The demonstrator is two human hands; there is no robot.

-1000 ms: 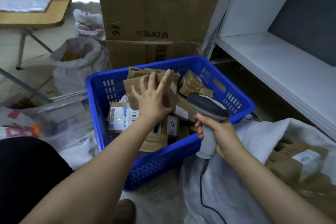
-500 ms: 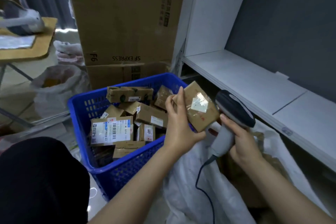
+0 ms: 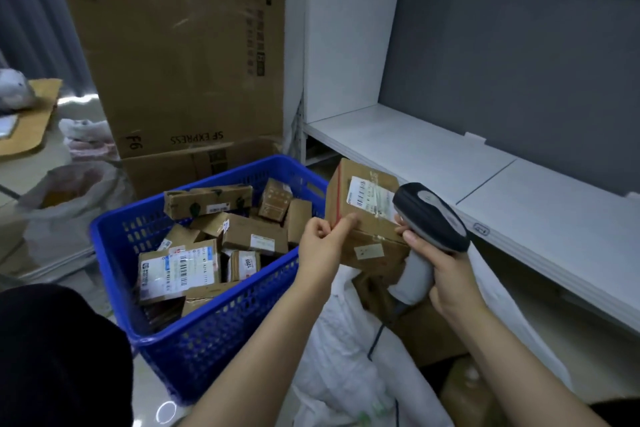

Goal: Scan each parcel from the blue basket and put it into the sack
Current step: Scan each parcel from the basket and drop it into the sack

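Over the mouth of the sack (image 3: 341, 340), between basket and shelf, I log the following.

- Parcel (image 3: 360, 204): brown box, held in the air just right of the basket's right rim and tilted, its white label facing up.
- Left hand (image 3: 320, 244): I see it pinching the parcel's near left corner, thumb on top.
- Right hand (image 3: 441, 270): wrapped round the grey handle of the scanner (image 3: 433, 215). The scanner's dark head sits at the parcel's right edge, beside the label.
- Cable (image 3: 375, 340): hangs from the handle down across the sack.
- Blue basket (image 3: 214, 333): on the floor, left of the sack and touching its cloth, heaped with small boxes; I read 1205 on one.
- Sack contents: brown boxes (image 3: 427, 333) lie directly under the held parcel.
- Shelf (image 3: 433, 152): white, its front edge running just right of my right hand.
- Large carton (image 3: 187, 45): stands behind the basket's far rim.
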